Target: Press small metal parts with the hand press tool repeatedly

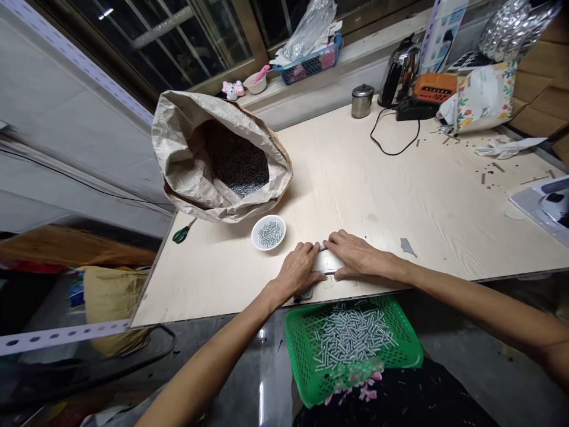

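A flat, light metal plate or tray (328, 261) lies near the front edge of the table, partly hidden by my hands. My left hand (299, 268) grips its left end, thumb along the near side and fingers along the far side. On its right end, my right hand (353, 255) holds it the same way. Left of my hands stands a white bowl (255, 236) with small silvery metal pieces in it. Below the table edge, a green plastic basket (299, 370) holds many similar pieces, which look like springs or small tubes.
A large woven sack (178, 136) with dark and silvery pieces stands open at the back left. Green-handled scissors (180, 235) lie at the left edge. A kettle (400, 68), a lidded metal jar (362, 102) and a black cable (386, 153) are at the back right.
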`<state>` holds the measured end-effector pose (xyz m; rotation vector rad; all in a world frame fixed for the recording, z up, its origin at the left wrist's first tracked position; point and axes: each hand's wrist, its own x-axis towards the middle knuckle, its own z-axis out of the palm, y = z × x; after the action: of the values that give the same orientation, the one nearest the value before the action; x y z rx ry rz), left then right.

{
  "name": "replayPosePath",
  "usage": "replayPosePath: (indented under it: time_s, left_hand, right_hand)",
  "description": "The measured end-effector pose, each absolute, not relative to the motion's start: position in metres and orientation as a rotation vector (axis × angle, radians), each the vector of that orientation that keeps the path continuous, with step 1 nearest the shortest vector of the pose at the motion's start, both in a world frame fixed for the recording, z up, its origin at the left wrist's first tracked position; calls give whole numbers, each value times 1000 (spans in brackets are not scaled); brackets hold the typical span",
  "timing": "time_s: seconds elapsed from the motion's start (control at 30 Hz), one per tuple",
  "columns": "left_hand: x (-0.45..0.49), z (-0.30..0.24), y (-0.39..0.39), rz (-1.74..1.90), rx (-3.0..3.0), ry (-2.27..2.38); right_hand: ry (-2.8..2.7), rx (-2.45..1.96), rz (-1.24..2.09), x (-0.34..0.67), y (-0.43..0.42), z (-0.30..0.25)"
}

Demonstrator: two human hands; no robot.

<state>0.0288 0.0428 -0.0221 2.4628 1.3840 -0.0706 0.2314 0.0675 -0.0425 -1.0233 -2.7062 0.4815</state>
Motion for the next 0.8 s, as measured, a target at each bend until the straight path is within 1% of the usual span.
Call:
replayPosePath:
  time_s: [0.23,0.4,0.5,0.6,0.67,0.8]
  left_hand:
    - [38,-26,37,52,2351,1437]
    - [37,-29,29,134,2332,1536]
    - [22,-22,19,368,2287,1632]
    - [-1,-13,4,582,2126,1849]
    - [-13,-10,-8,540,1988,2004]
    - [-17,-13,-21,203,1704,2132]
  right_hand:
    - [-2713,-1009,452,221,66,-55]
    - [-2734,-1029,431,221,63,-47]
    - [-2656,-965,391,228,56,-39]
    - [-2626,-918,407,231,47,-37]
    - [-2613,-926,434,229,44,-39]
    - [-2574,-929,447,220,41,-50]
